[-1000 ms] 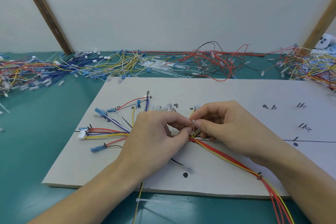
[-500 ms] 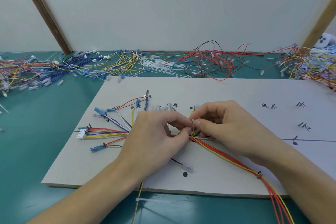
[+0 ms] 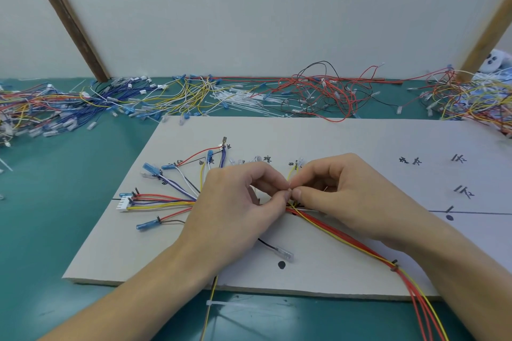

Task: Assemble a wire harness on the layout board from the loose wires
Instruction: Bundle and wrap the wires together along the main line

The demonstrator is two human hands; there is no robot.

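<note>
The pale layout board lies on the green table, marked with black lines, dots and characters. A wire harness fans out on its left part, with blue terminals and a white connector. Its red and yellow trunk runs down to the right past a black tie. My left hand and my right hand meet fingertip to fingertip above the bundle's middle, both pinching a small white cable tie there. What lies under the fingers is hidden.
Heaps of loose wires run along the table's back: blue and mixed at left, yellow, red and black, mixed at right. White cable ties lie behind the board. One tie lies before the board's front edge.
</note>
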